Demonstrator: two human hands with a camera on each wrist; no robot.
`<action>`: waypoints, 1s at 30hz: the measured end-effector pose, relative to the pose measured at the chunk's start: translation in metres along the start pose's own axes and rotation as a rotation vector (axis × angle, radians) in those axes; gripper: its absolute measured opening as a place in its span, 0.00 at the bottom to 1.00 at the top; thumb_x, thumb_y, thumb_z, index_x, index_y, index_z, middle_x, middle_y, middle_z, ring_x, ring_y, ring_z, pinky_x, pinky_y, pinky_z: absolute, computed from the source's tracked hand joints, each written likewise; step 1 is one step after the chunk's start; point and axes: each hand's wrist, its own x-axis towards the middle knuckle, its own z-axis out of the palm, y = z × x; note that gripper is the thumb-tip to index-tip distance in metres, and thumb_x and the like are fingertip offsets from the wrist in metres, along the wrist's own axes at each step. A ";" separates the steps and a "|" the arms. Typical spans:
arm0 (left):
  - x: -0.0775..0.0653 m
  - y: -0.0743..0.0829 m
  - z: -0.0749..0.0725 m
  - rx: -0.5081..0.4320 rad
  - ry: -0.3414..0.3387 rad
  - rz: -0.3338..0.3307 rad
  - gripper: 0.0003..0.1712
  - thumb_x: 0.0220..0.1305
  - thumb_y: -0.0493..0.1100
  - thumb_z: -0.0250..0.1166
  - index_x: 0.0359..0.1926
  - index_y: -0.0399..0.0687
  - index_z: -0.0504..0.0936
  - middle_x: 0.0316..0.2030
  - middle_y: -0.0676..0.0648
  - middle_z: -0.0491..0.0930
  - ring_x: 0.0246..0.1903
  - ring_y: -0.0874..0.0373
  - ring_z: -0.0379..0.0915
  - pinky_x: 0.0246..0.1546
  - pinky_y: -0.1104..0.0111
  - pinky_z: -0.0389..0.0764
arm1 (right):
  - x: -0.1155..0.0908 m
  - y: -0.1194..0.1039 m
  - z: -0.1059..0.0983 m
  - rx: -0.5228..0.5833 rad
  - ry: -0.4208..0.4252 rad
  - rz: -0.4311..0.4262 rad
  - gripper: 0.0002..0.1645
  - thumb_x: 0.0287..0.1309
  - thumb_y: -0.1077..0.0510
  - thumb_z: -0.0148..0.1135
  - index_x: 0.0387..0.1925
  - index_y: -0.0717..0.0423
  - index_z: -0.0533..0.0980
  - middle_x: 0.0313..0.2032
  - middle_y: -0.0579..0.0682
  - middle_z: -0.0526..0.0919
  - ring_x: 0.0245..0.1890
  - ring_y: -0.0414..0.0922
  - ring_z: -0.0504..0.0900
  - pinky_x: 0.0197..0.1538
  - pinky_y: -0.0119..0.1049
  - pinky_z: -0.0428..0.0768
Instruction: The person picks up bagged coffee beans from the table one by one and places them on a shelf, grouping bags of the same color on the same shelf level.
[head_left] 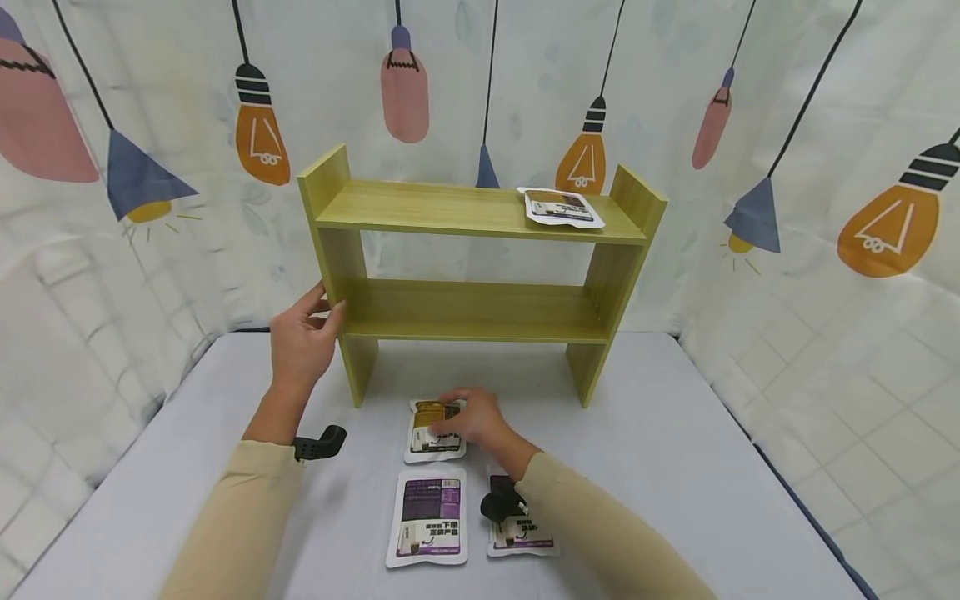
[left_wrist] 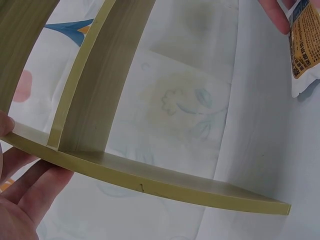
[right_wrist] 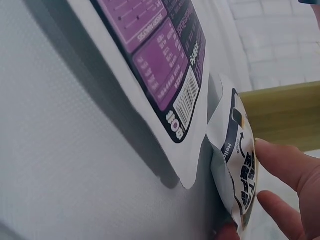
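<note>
My left hand (head_left: 303, 337) grips the left side panel of a two-tier yellow-green wooden shelf (head_left: 472, 310), the thumb on one face and the fingers on the other, as the left wrist view shows. Below the shelf's front, my right hand (head_left: 480, 421) holds a white pouch with an orange-brown label (head_left: 435, 446) by its edges, low at the table. Seen from the right wrist, thumb and fingers bear on that pouch (right_wrist: 235, 155); part of the grip is hidden. Nearer me lies a purple-labelled pouch (head_left: 429, 517). Another purple-labelled pouch (head_left: 521, 542) is partly covered by the right wrist's camera.
One more white pouch (head_left: 561, 208) lies flat on the right of the shelf's top board. The white tabletop (head_left: 225, 400) runs back to a patterned curtain (head_left: 315, 100) with printed lamps. A black wrist camera (head_left: 321, 443) sticks out from the left wrist.
</note>
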 end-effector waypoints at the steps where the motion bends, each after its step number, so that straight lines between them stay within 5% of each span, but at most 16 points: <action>1: 0.000 0.000 0.000 -0.002 0.000 0.000 0.26 0.72 0.44 0.63 0.70 0.58 0.77 0.53 0.38 0.87 0.35 0.37 0.87 0.30 0.90 0.74 | 0.000 0.000 0.000 -0.003 0.001 0.000 0.29 0.42 0.54 0.85 0.50 0.50 0.87 0.64 0.60 0.78 0.70 0.64 0.68 0.71 0.59 0.69; 11: 0.000 0.000 0.000 -0.003 0.001 -0.003 0.26 0.73 0.44 0.63 0.70 0.59 0.77 0.52 0.38 0.87 0.35 0.37 0.87 0.29 0.89 0.74 | -0.002 -0.004 0.006 -0.017 0.009 0.001 0.31 0.42 0.54 0.85 0.52 0.51 0.85 0.66 0.68 0.72 0.65 0.63 0.70 0.66 0.57 0.75; 30: -0.001 -0.001 -0.001 -0.019 -0.005 -0.004 0.27 0.73 0.45 0.63 0.71 0.59 0.76 0.53 0.38 0.86 0.35 0.37 0.87 0.31 0.90 0.74 | -0.001 -0.005 0.011 -0.082 -0.046 -0.059 0.34 0.43 0.57 0.84 0.56 0.47 0.83 0.64 0.55 0.79 0.59 0.54 0.77 0.63 0.51 0.78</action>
